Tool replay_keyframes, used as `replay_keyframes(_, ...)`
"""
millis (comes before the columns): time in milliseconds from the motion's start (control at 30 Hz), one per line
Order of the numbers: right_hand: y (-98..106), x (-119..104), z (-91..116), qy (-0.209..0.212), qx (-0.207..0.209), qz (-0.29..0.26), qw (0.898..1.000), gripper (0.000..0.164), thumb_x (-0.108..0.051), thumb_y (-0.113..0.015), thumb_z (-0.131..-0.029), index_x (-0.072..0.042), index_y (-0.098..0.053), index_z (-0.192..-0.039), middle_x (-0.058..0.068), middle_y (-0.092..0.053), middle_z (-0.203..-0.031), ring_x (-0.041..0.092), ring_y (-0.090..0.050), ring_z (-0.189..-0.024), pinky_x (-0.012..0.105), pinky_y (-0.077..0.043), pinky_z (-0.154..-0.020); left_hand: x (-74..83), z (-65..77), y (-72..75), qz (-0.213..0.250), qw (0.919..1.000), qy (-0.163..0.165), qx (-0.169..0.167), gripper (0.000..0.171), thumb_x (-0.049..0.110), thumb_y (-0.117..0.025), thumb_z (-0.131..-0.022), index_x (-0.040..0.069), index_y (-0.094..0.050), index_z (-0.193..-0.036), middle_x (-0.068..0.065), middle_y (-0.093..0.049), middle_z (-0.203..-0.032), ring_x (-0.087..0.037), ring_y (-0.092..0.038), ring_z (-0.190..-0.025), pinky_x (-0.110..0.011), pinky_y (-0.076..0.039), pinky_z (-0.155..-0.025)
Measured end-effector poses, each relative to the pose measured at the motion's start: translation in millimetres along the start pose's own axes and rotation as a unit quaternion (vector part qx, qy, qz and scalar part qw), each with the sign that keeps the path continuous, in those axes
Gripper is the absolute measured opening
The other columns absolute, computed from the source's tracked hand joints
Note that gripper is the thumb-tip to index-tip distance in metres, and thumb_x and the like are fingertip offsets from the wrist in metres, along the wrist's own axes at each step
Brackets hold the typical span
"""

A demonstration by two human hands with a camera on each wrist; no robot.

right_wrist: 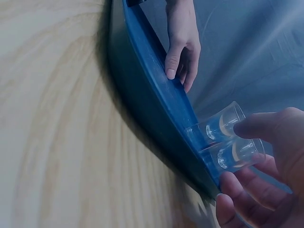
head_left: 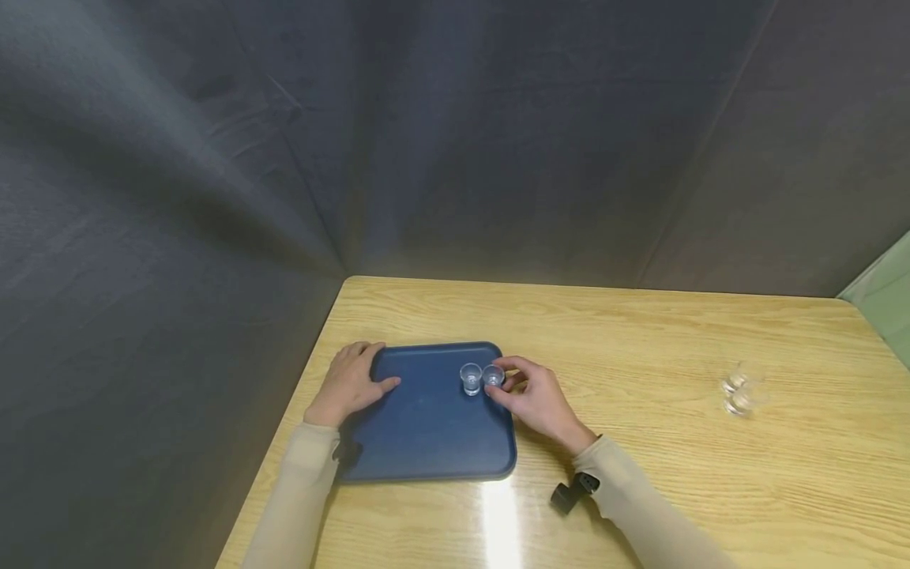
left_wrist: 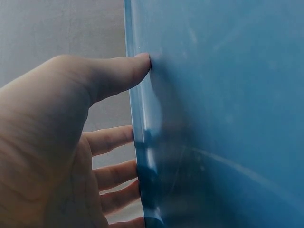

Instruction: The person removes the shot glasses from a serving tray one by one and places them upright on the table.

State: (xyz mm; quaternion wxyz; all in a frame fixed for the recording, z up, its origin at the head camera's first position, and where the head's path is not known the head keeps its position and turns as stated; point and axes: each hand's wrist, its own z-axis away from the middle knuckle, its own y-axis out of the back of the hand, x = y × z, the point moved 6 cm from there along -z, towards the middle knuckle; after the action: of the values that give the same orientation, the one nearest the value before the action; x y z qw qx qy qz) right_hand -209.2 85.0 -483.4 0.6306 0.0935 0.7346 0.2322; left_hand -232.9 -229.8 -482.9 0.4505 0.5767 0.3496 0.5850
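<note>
A dark blue tray (head_left: 426, 427) lies on the wooden table. At its left edge my left hand (head_left: 348, 382) holds the rim, thumb over the inner side and fingers against the outer wall, as the left wrist view shows. Two small clear shot glasses stand side by side near the tray's right edge. My right hand (head_left: 533, 395) grips the right-hand shot glass (head_left: 494, 374) between thumb and fingers. Beside it, the other shot glass (head_left: 471, 379) appears to touch it. In the right wrist view both glasses sit just inside the tray's rim (right_wrist: 156, 90).
Two more clear glasses (head_left: 739, 401) stand close together at the right of the table (head_left: 626, 348). Dark cloth (head_left: 498, 158) hangs behind and to the left of the table. A black strap (head_left: 572, 491) hangs from my right wrist.
</note>
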Motion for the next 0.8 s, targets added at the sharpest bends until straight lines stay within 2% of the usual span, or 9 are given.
replay_keyframes(133, -0.5, -1.2, 0.4, -0.007, -0.004, -0.005, 1.000, 0.040, -0.011, -0.086, -0.088, -0.008, -0.074, -0.126, 0.011, -0.077, -0.094, 0.014, -0.069, -0.073, 0.025, -0.057, -0.051, 0.8, 0.5, 1.2, 0.001, 1.0000, 0.000, 0.001, 0.080, 0.045, -0.075, -0.097, 0.005, -0.045, -0.160, -0.028, -0.045, -0.162, -0.051, -0.037, -0.153, -0.066, -0.027, -0.129)
replay_keyframes(333, 0.3, -1.1, 1.5, -0.005, -0.003, -0.003, 1.000, 0.041, -0.012, -0.087, -0.087, -0.007, -0.074, -0.126, 0.011, -0.077, -0.095, 0.016, -0.070, -0.078, 0.026, -0.058, -0.053, 0.3, 0.0, 0.3, -0.004, 1.0000, -0.002, 0.000, 0.081, 0.046, -0.075, -0.097, 0.006, -0.045, -0.161, -0.028, -0.045, -0.162, -0.051, -0.037, -0.153, -0.066, -0.028, -0.128)
replay_keyframes(567, 3.5, 0.0, 3.0, 0.000, 0.007, 0.006, 1.000, 0.043, -0.013, -0.088, -0.087, -0.007, -0.074, -0.127, 0.011, -0.079, -0.098, 0.015, -0.072, -0.083, 0.023, -0.060, -0.064, 0.9, 0.4, 1.5, -0.002, 1.0000, -0.005, 0.004, 0.081, 0.046, -0.075, -0.097, 0.006, -0.045, -0.160, -0.028, -0.045, -0.162, -0.050, -0.038, -0.153, -0.066, -0.029, -0.128)
replay_keyframes(800, 7.8, 2.2, 5.7, 0.003, 0.018, 0.007, 1.000, 0.043, -0.018, -0.089, -0.086, -0.009, -0.076, -0.126, 0.005, -0.079, -0.092, 0.015, -0.072, -0.083, 0.023, -0.060, -0.071, 0.6, 0.6, 1.5, -0.001, 1.0000, -0.004, 0.005, 0.080, 0.046, -0.075, -0.097, 0.005, -0.046, -0.160, -0.027, -0.045, -0.162, -0.050, -0.038, -0.153, -0.065, -0.029, -0.128)
